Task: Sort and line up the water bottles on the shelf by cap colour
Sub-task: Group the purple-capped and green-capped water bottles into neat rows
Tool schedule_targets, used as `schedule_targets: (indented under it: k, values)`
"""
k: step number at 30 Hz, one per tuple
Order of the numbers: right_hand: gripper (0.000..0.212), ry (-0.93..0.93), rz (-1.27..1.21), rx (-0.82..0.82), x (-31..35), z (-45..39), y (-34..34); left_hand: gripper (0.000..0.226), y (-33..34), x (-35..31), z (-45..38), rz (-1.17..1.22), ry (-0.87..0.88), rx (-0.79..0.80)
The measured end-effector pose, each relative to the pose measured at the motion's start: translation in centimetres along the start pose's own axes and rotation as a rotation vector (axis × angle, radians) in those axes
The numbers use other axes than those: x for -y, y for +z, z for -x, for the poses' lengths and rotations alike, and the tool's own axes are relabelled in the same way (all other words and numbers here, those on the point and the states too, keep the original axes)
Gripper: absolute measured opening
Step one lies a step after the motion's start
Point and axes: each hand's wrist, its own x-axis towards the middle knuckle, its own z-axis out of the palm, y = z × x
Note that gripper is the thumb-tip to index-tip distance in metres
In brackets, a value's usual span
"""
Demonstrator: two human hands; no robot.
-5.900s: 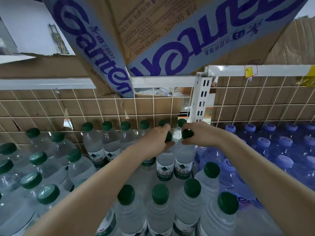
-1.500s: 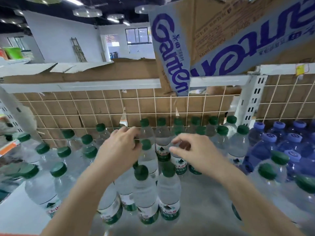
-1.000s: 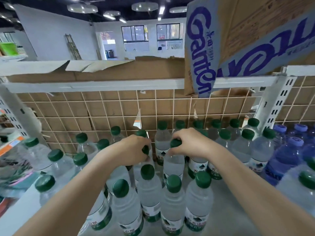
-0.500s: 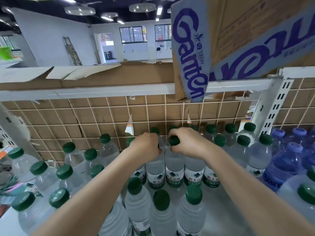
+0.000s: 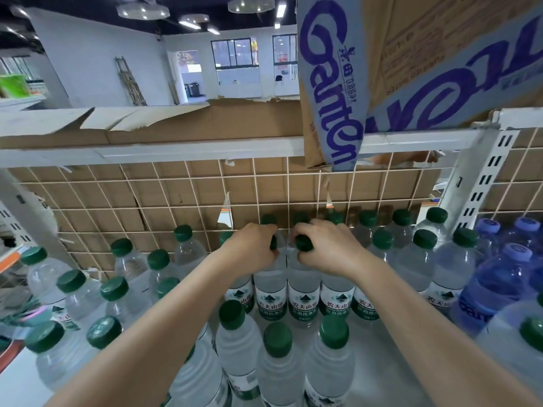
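Observation:
Clear green-capped water bottles fill the white shelf (image 5: 373, 356). My left hand (image 5: 252, 249) is closed around the neck of one green-capped bottle (image 5: 270, 286) in the back rows. Right beside it, my right hand (image 5: 326, 249) grips the cap of a neighbouring green-capped bottle (image 5: 302, 292). Both bottles stand upright and touch each other. Three more green-capped bottles (image 5: 277, 359) stand in front, between my forearms. Blue-tinted bottles with pale purple caps (image 5: 496, 280) are grouped at the right.
A wire grid backed with cardboard (image 5: 164, 195) closes the shelf's rear. A large Ganten carton (image 5: 382, 69) leans over the upper shelf rail (image 5: 176, 149). A white slotted upright (image 5: 482, 177) stands at the right. Loose green-capped bottles (image 5: 85, 295) crowd the left side.
Both hands have taken hold of two green-capped bottles and pushed them back into the row by the grid. The view has shifted slightly left.

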Motion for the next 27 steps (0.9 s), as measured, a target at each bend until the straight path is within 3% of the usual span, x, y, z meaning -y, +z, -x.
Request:
schedule_targets:
  k: [3, 7, 12, 16, 21, 27]
  values:
    - [0.049, -0.010, -0.004, -0.008, 0.1, 0.2, 0.0, 0.018, 0.0, 0.1, -0.1, -0.032, -0.047, 0.019]
    - [0.046, 0.001, -0.133, 0.013, 0.0, 0.5, -0.7, 0.047, -2.3, 1.4, 0.9, 0.048, -0.076, -0.001]
    - [0.038, -0.077, -0.247, -0.075, 3.0, -0.2, -2.2, 0.027, -5.9, 4.5, 3.0, -0.017, -0.155, -0.237]
    - [0.042, -0.131, -0.225, -0.012, 6.1, -2.0, -2.5, 0.030, -5.9, 6.9, 3.1, -0.175, -0.287, -0.156]
    - [0.056, -0.171, -0.080, 0.139, 8.8, -4.1, -1.7, 0.046, -4.6, 9.4, 2.0, -0.208, -0.355, 0.007]
    - [0.040, -0.165, 0.082, 0.248, 10.4, -6.2, -0.3, 0.041, -4.3, 11.0, 0.8, -0.145, -0.360, 0.028]
